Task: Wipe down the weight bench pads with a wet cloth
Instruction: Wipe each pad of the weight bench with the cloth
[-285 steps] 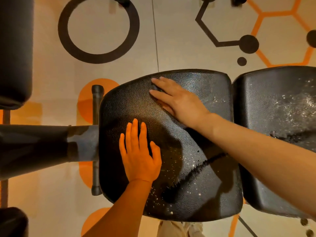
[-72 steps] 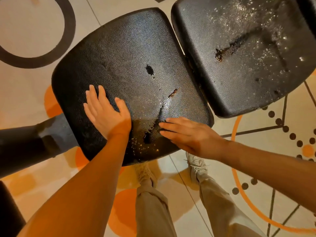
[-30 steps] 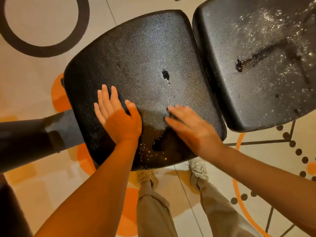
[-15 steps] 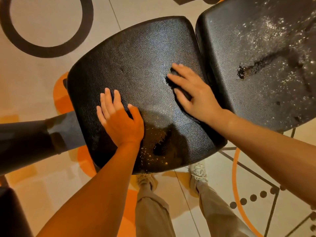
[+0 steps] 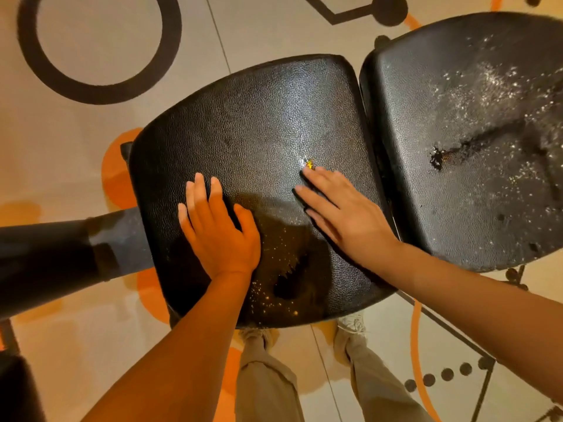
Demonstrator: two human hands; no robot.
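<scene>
Where half a second ago the right hand (image 5: 350, 214) lay near the seat pad's (image 5: 259, 123) far right edge, it now rests flat nearer the middle, fingers extended; a cloth beneath it cannot be made out. Left hand (image 5: 219, 229): unchanged, palm flat, open, gripping nothing. Back pad (image 5: 475, 184): adjoining on the right, speckled white, torn.

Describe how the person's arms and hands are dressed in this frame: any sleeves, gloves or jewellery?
Left hand and right hand are bare: no gloves, rings, watch or bracelets visible. Both forearms are uncovered to the frame edge, with no sleeves in view.
</scene>
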